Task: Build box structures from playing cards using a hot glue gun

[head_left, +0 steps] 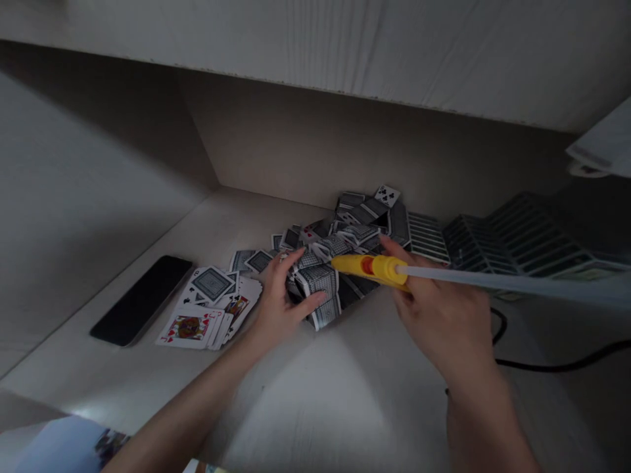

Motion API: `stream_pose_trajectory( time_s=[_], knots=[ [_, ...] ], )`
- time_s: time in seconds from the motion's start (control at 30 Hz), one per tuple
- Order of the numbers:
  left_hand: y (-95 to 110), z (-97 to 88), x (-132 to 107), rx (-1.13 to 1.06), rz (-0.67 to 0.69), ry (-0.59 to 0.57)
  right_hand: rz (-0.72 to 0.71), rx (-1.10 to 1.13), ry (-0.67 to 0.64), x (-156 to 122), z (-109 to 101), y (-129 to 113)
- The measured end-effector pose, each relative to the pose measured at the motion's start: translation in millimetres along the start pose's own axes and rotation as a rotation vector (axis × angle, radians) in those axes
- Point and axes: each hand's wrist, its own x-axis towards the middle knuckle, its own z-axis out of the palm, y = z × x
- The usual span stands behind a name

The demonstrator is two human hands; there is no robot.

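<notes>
My left hand point(277, 299) grips the near end of a model made of folded playing cards point(320, 281), thumb on one side and fingers over the top. The cards show black-and-white patterned backs, and the model stretches back toward the rear wall. In my right hand point(446, 322) is a yellow hot glue gun point(367, 265), its nozzle pointing left and close to the folded cards. A long translucent glue stick point(483, 279) sticks out of the gun's back end toward the right. The trigger is hidden by my right hand.
Loose playing cards point(190, 327) lie in a pile left of my left hand, beside a black phone point(142, 302). A pleated dark strip point(493, 240) runs along the right. A black cable point(557, 366) crosses the lower right. An overhanging board point(315, 46) spans above.
</notes>
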Motion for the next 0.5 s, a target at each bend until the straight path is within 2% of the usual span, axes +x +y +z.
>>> stream_pose_trajectory(
  time_s=[0.17, 0.3, 0.5],
  knots=[
    [1.9, -2.2, 1.4, 0.145, 0.183, -0.004, 0.208, 0.014, -0.006, -5.9, 5.9, 13.9],
    [4.6, -2.3, 3.5, 0.168, 0.214, 0.005, 0.316, 0.107, 0.013, -6.9, 6.5, 19.0],
    [9.9, -2.8, 4.8, 0.165, 0.239, 0.005, 0.403, 0.105, 0.041, -3.5, 3.2, 13.1]
  ],
)
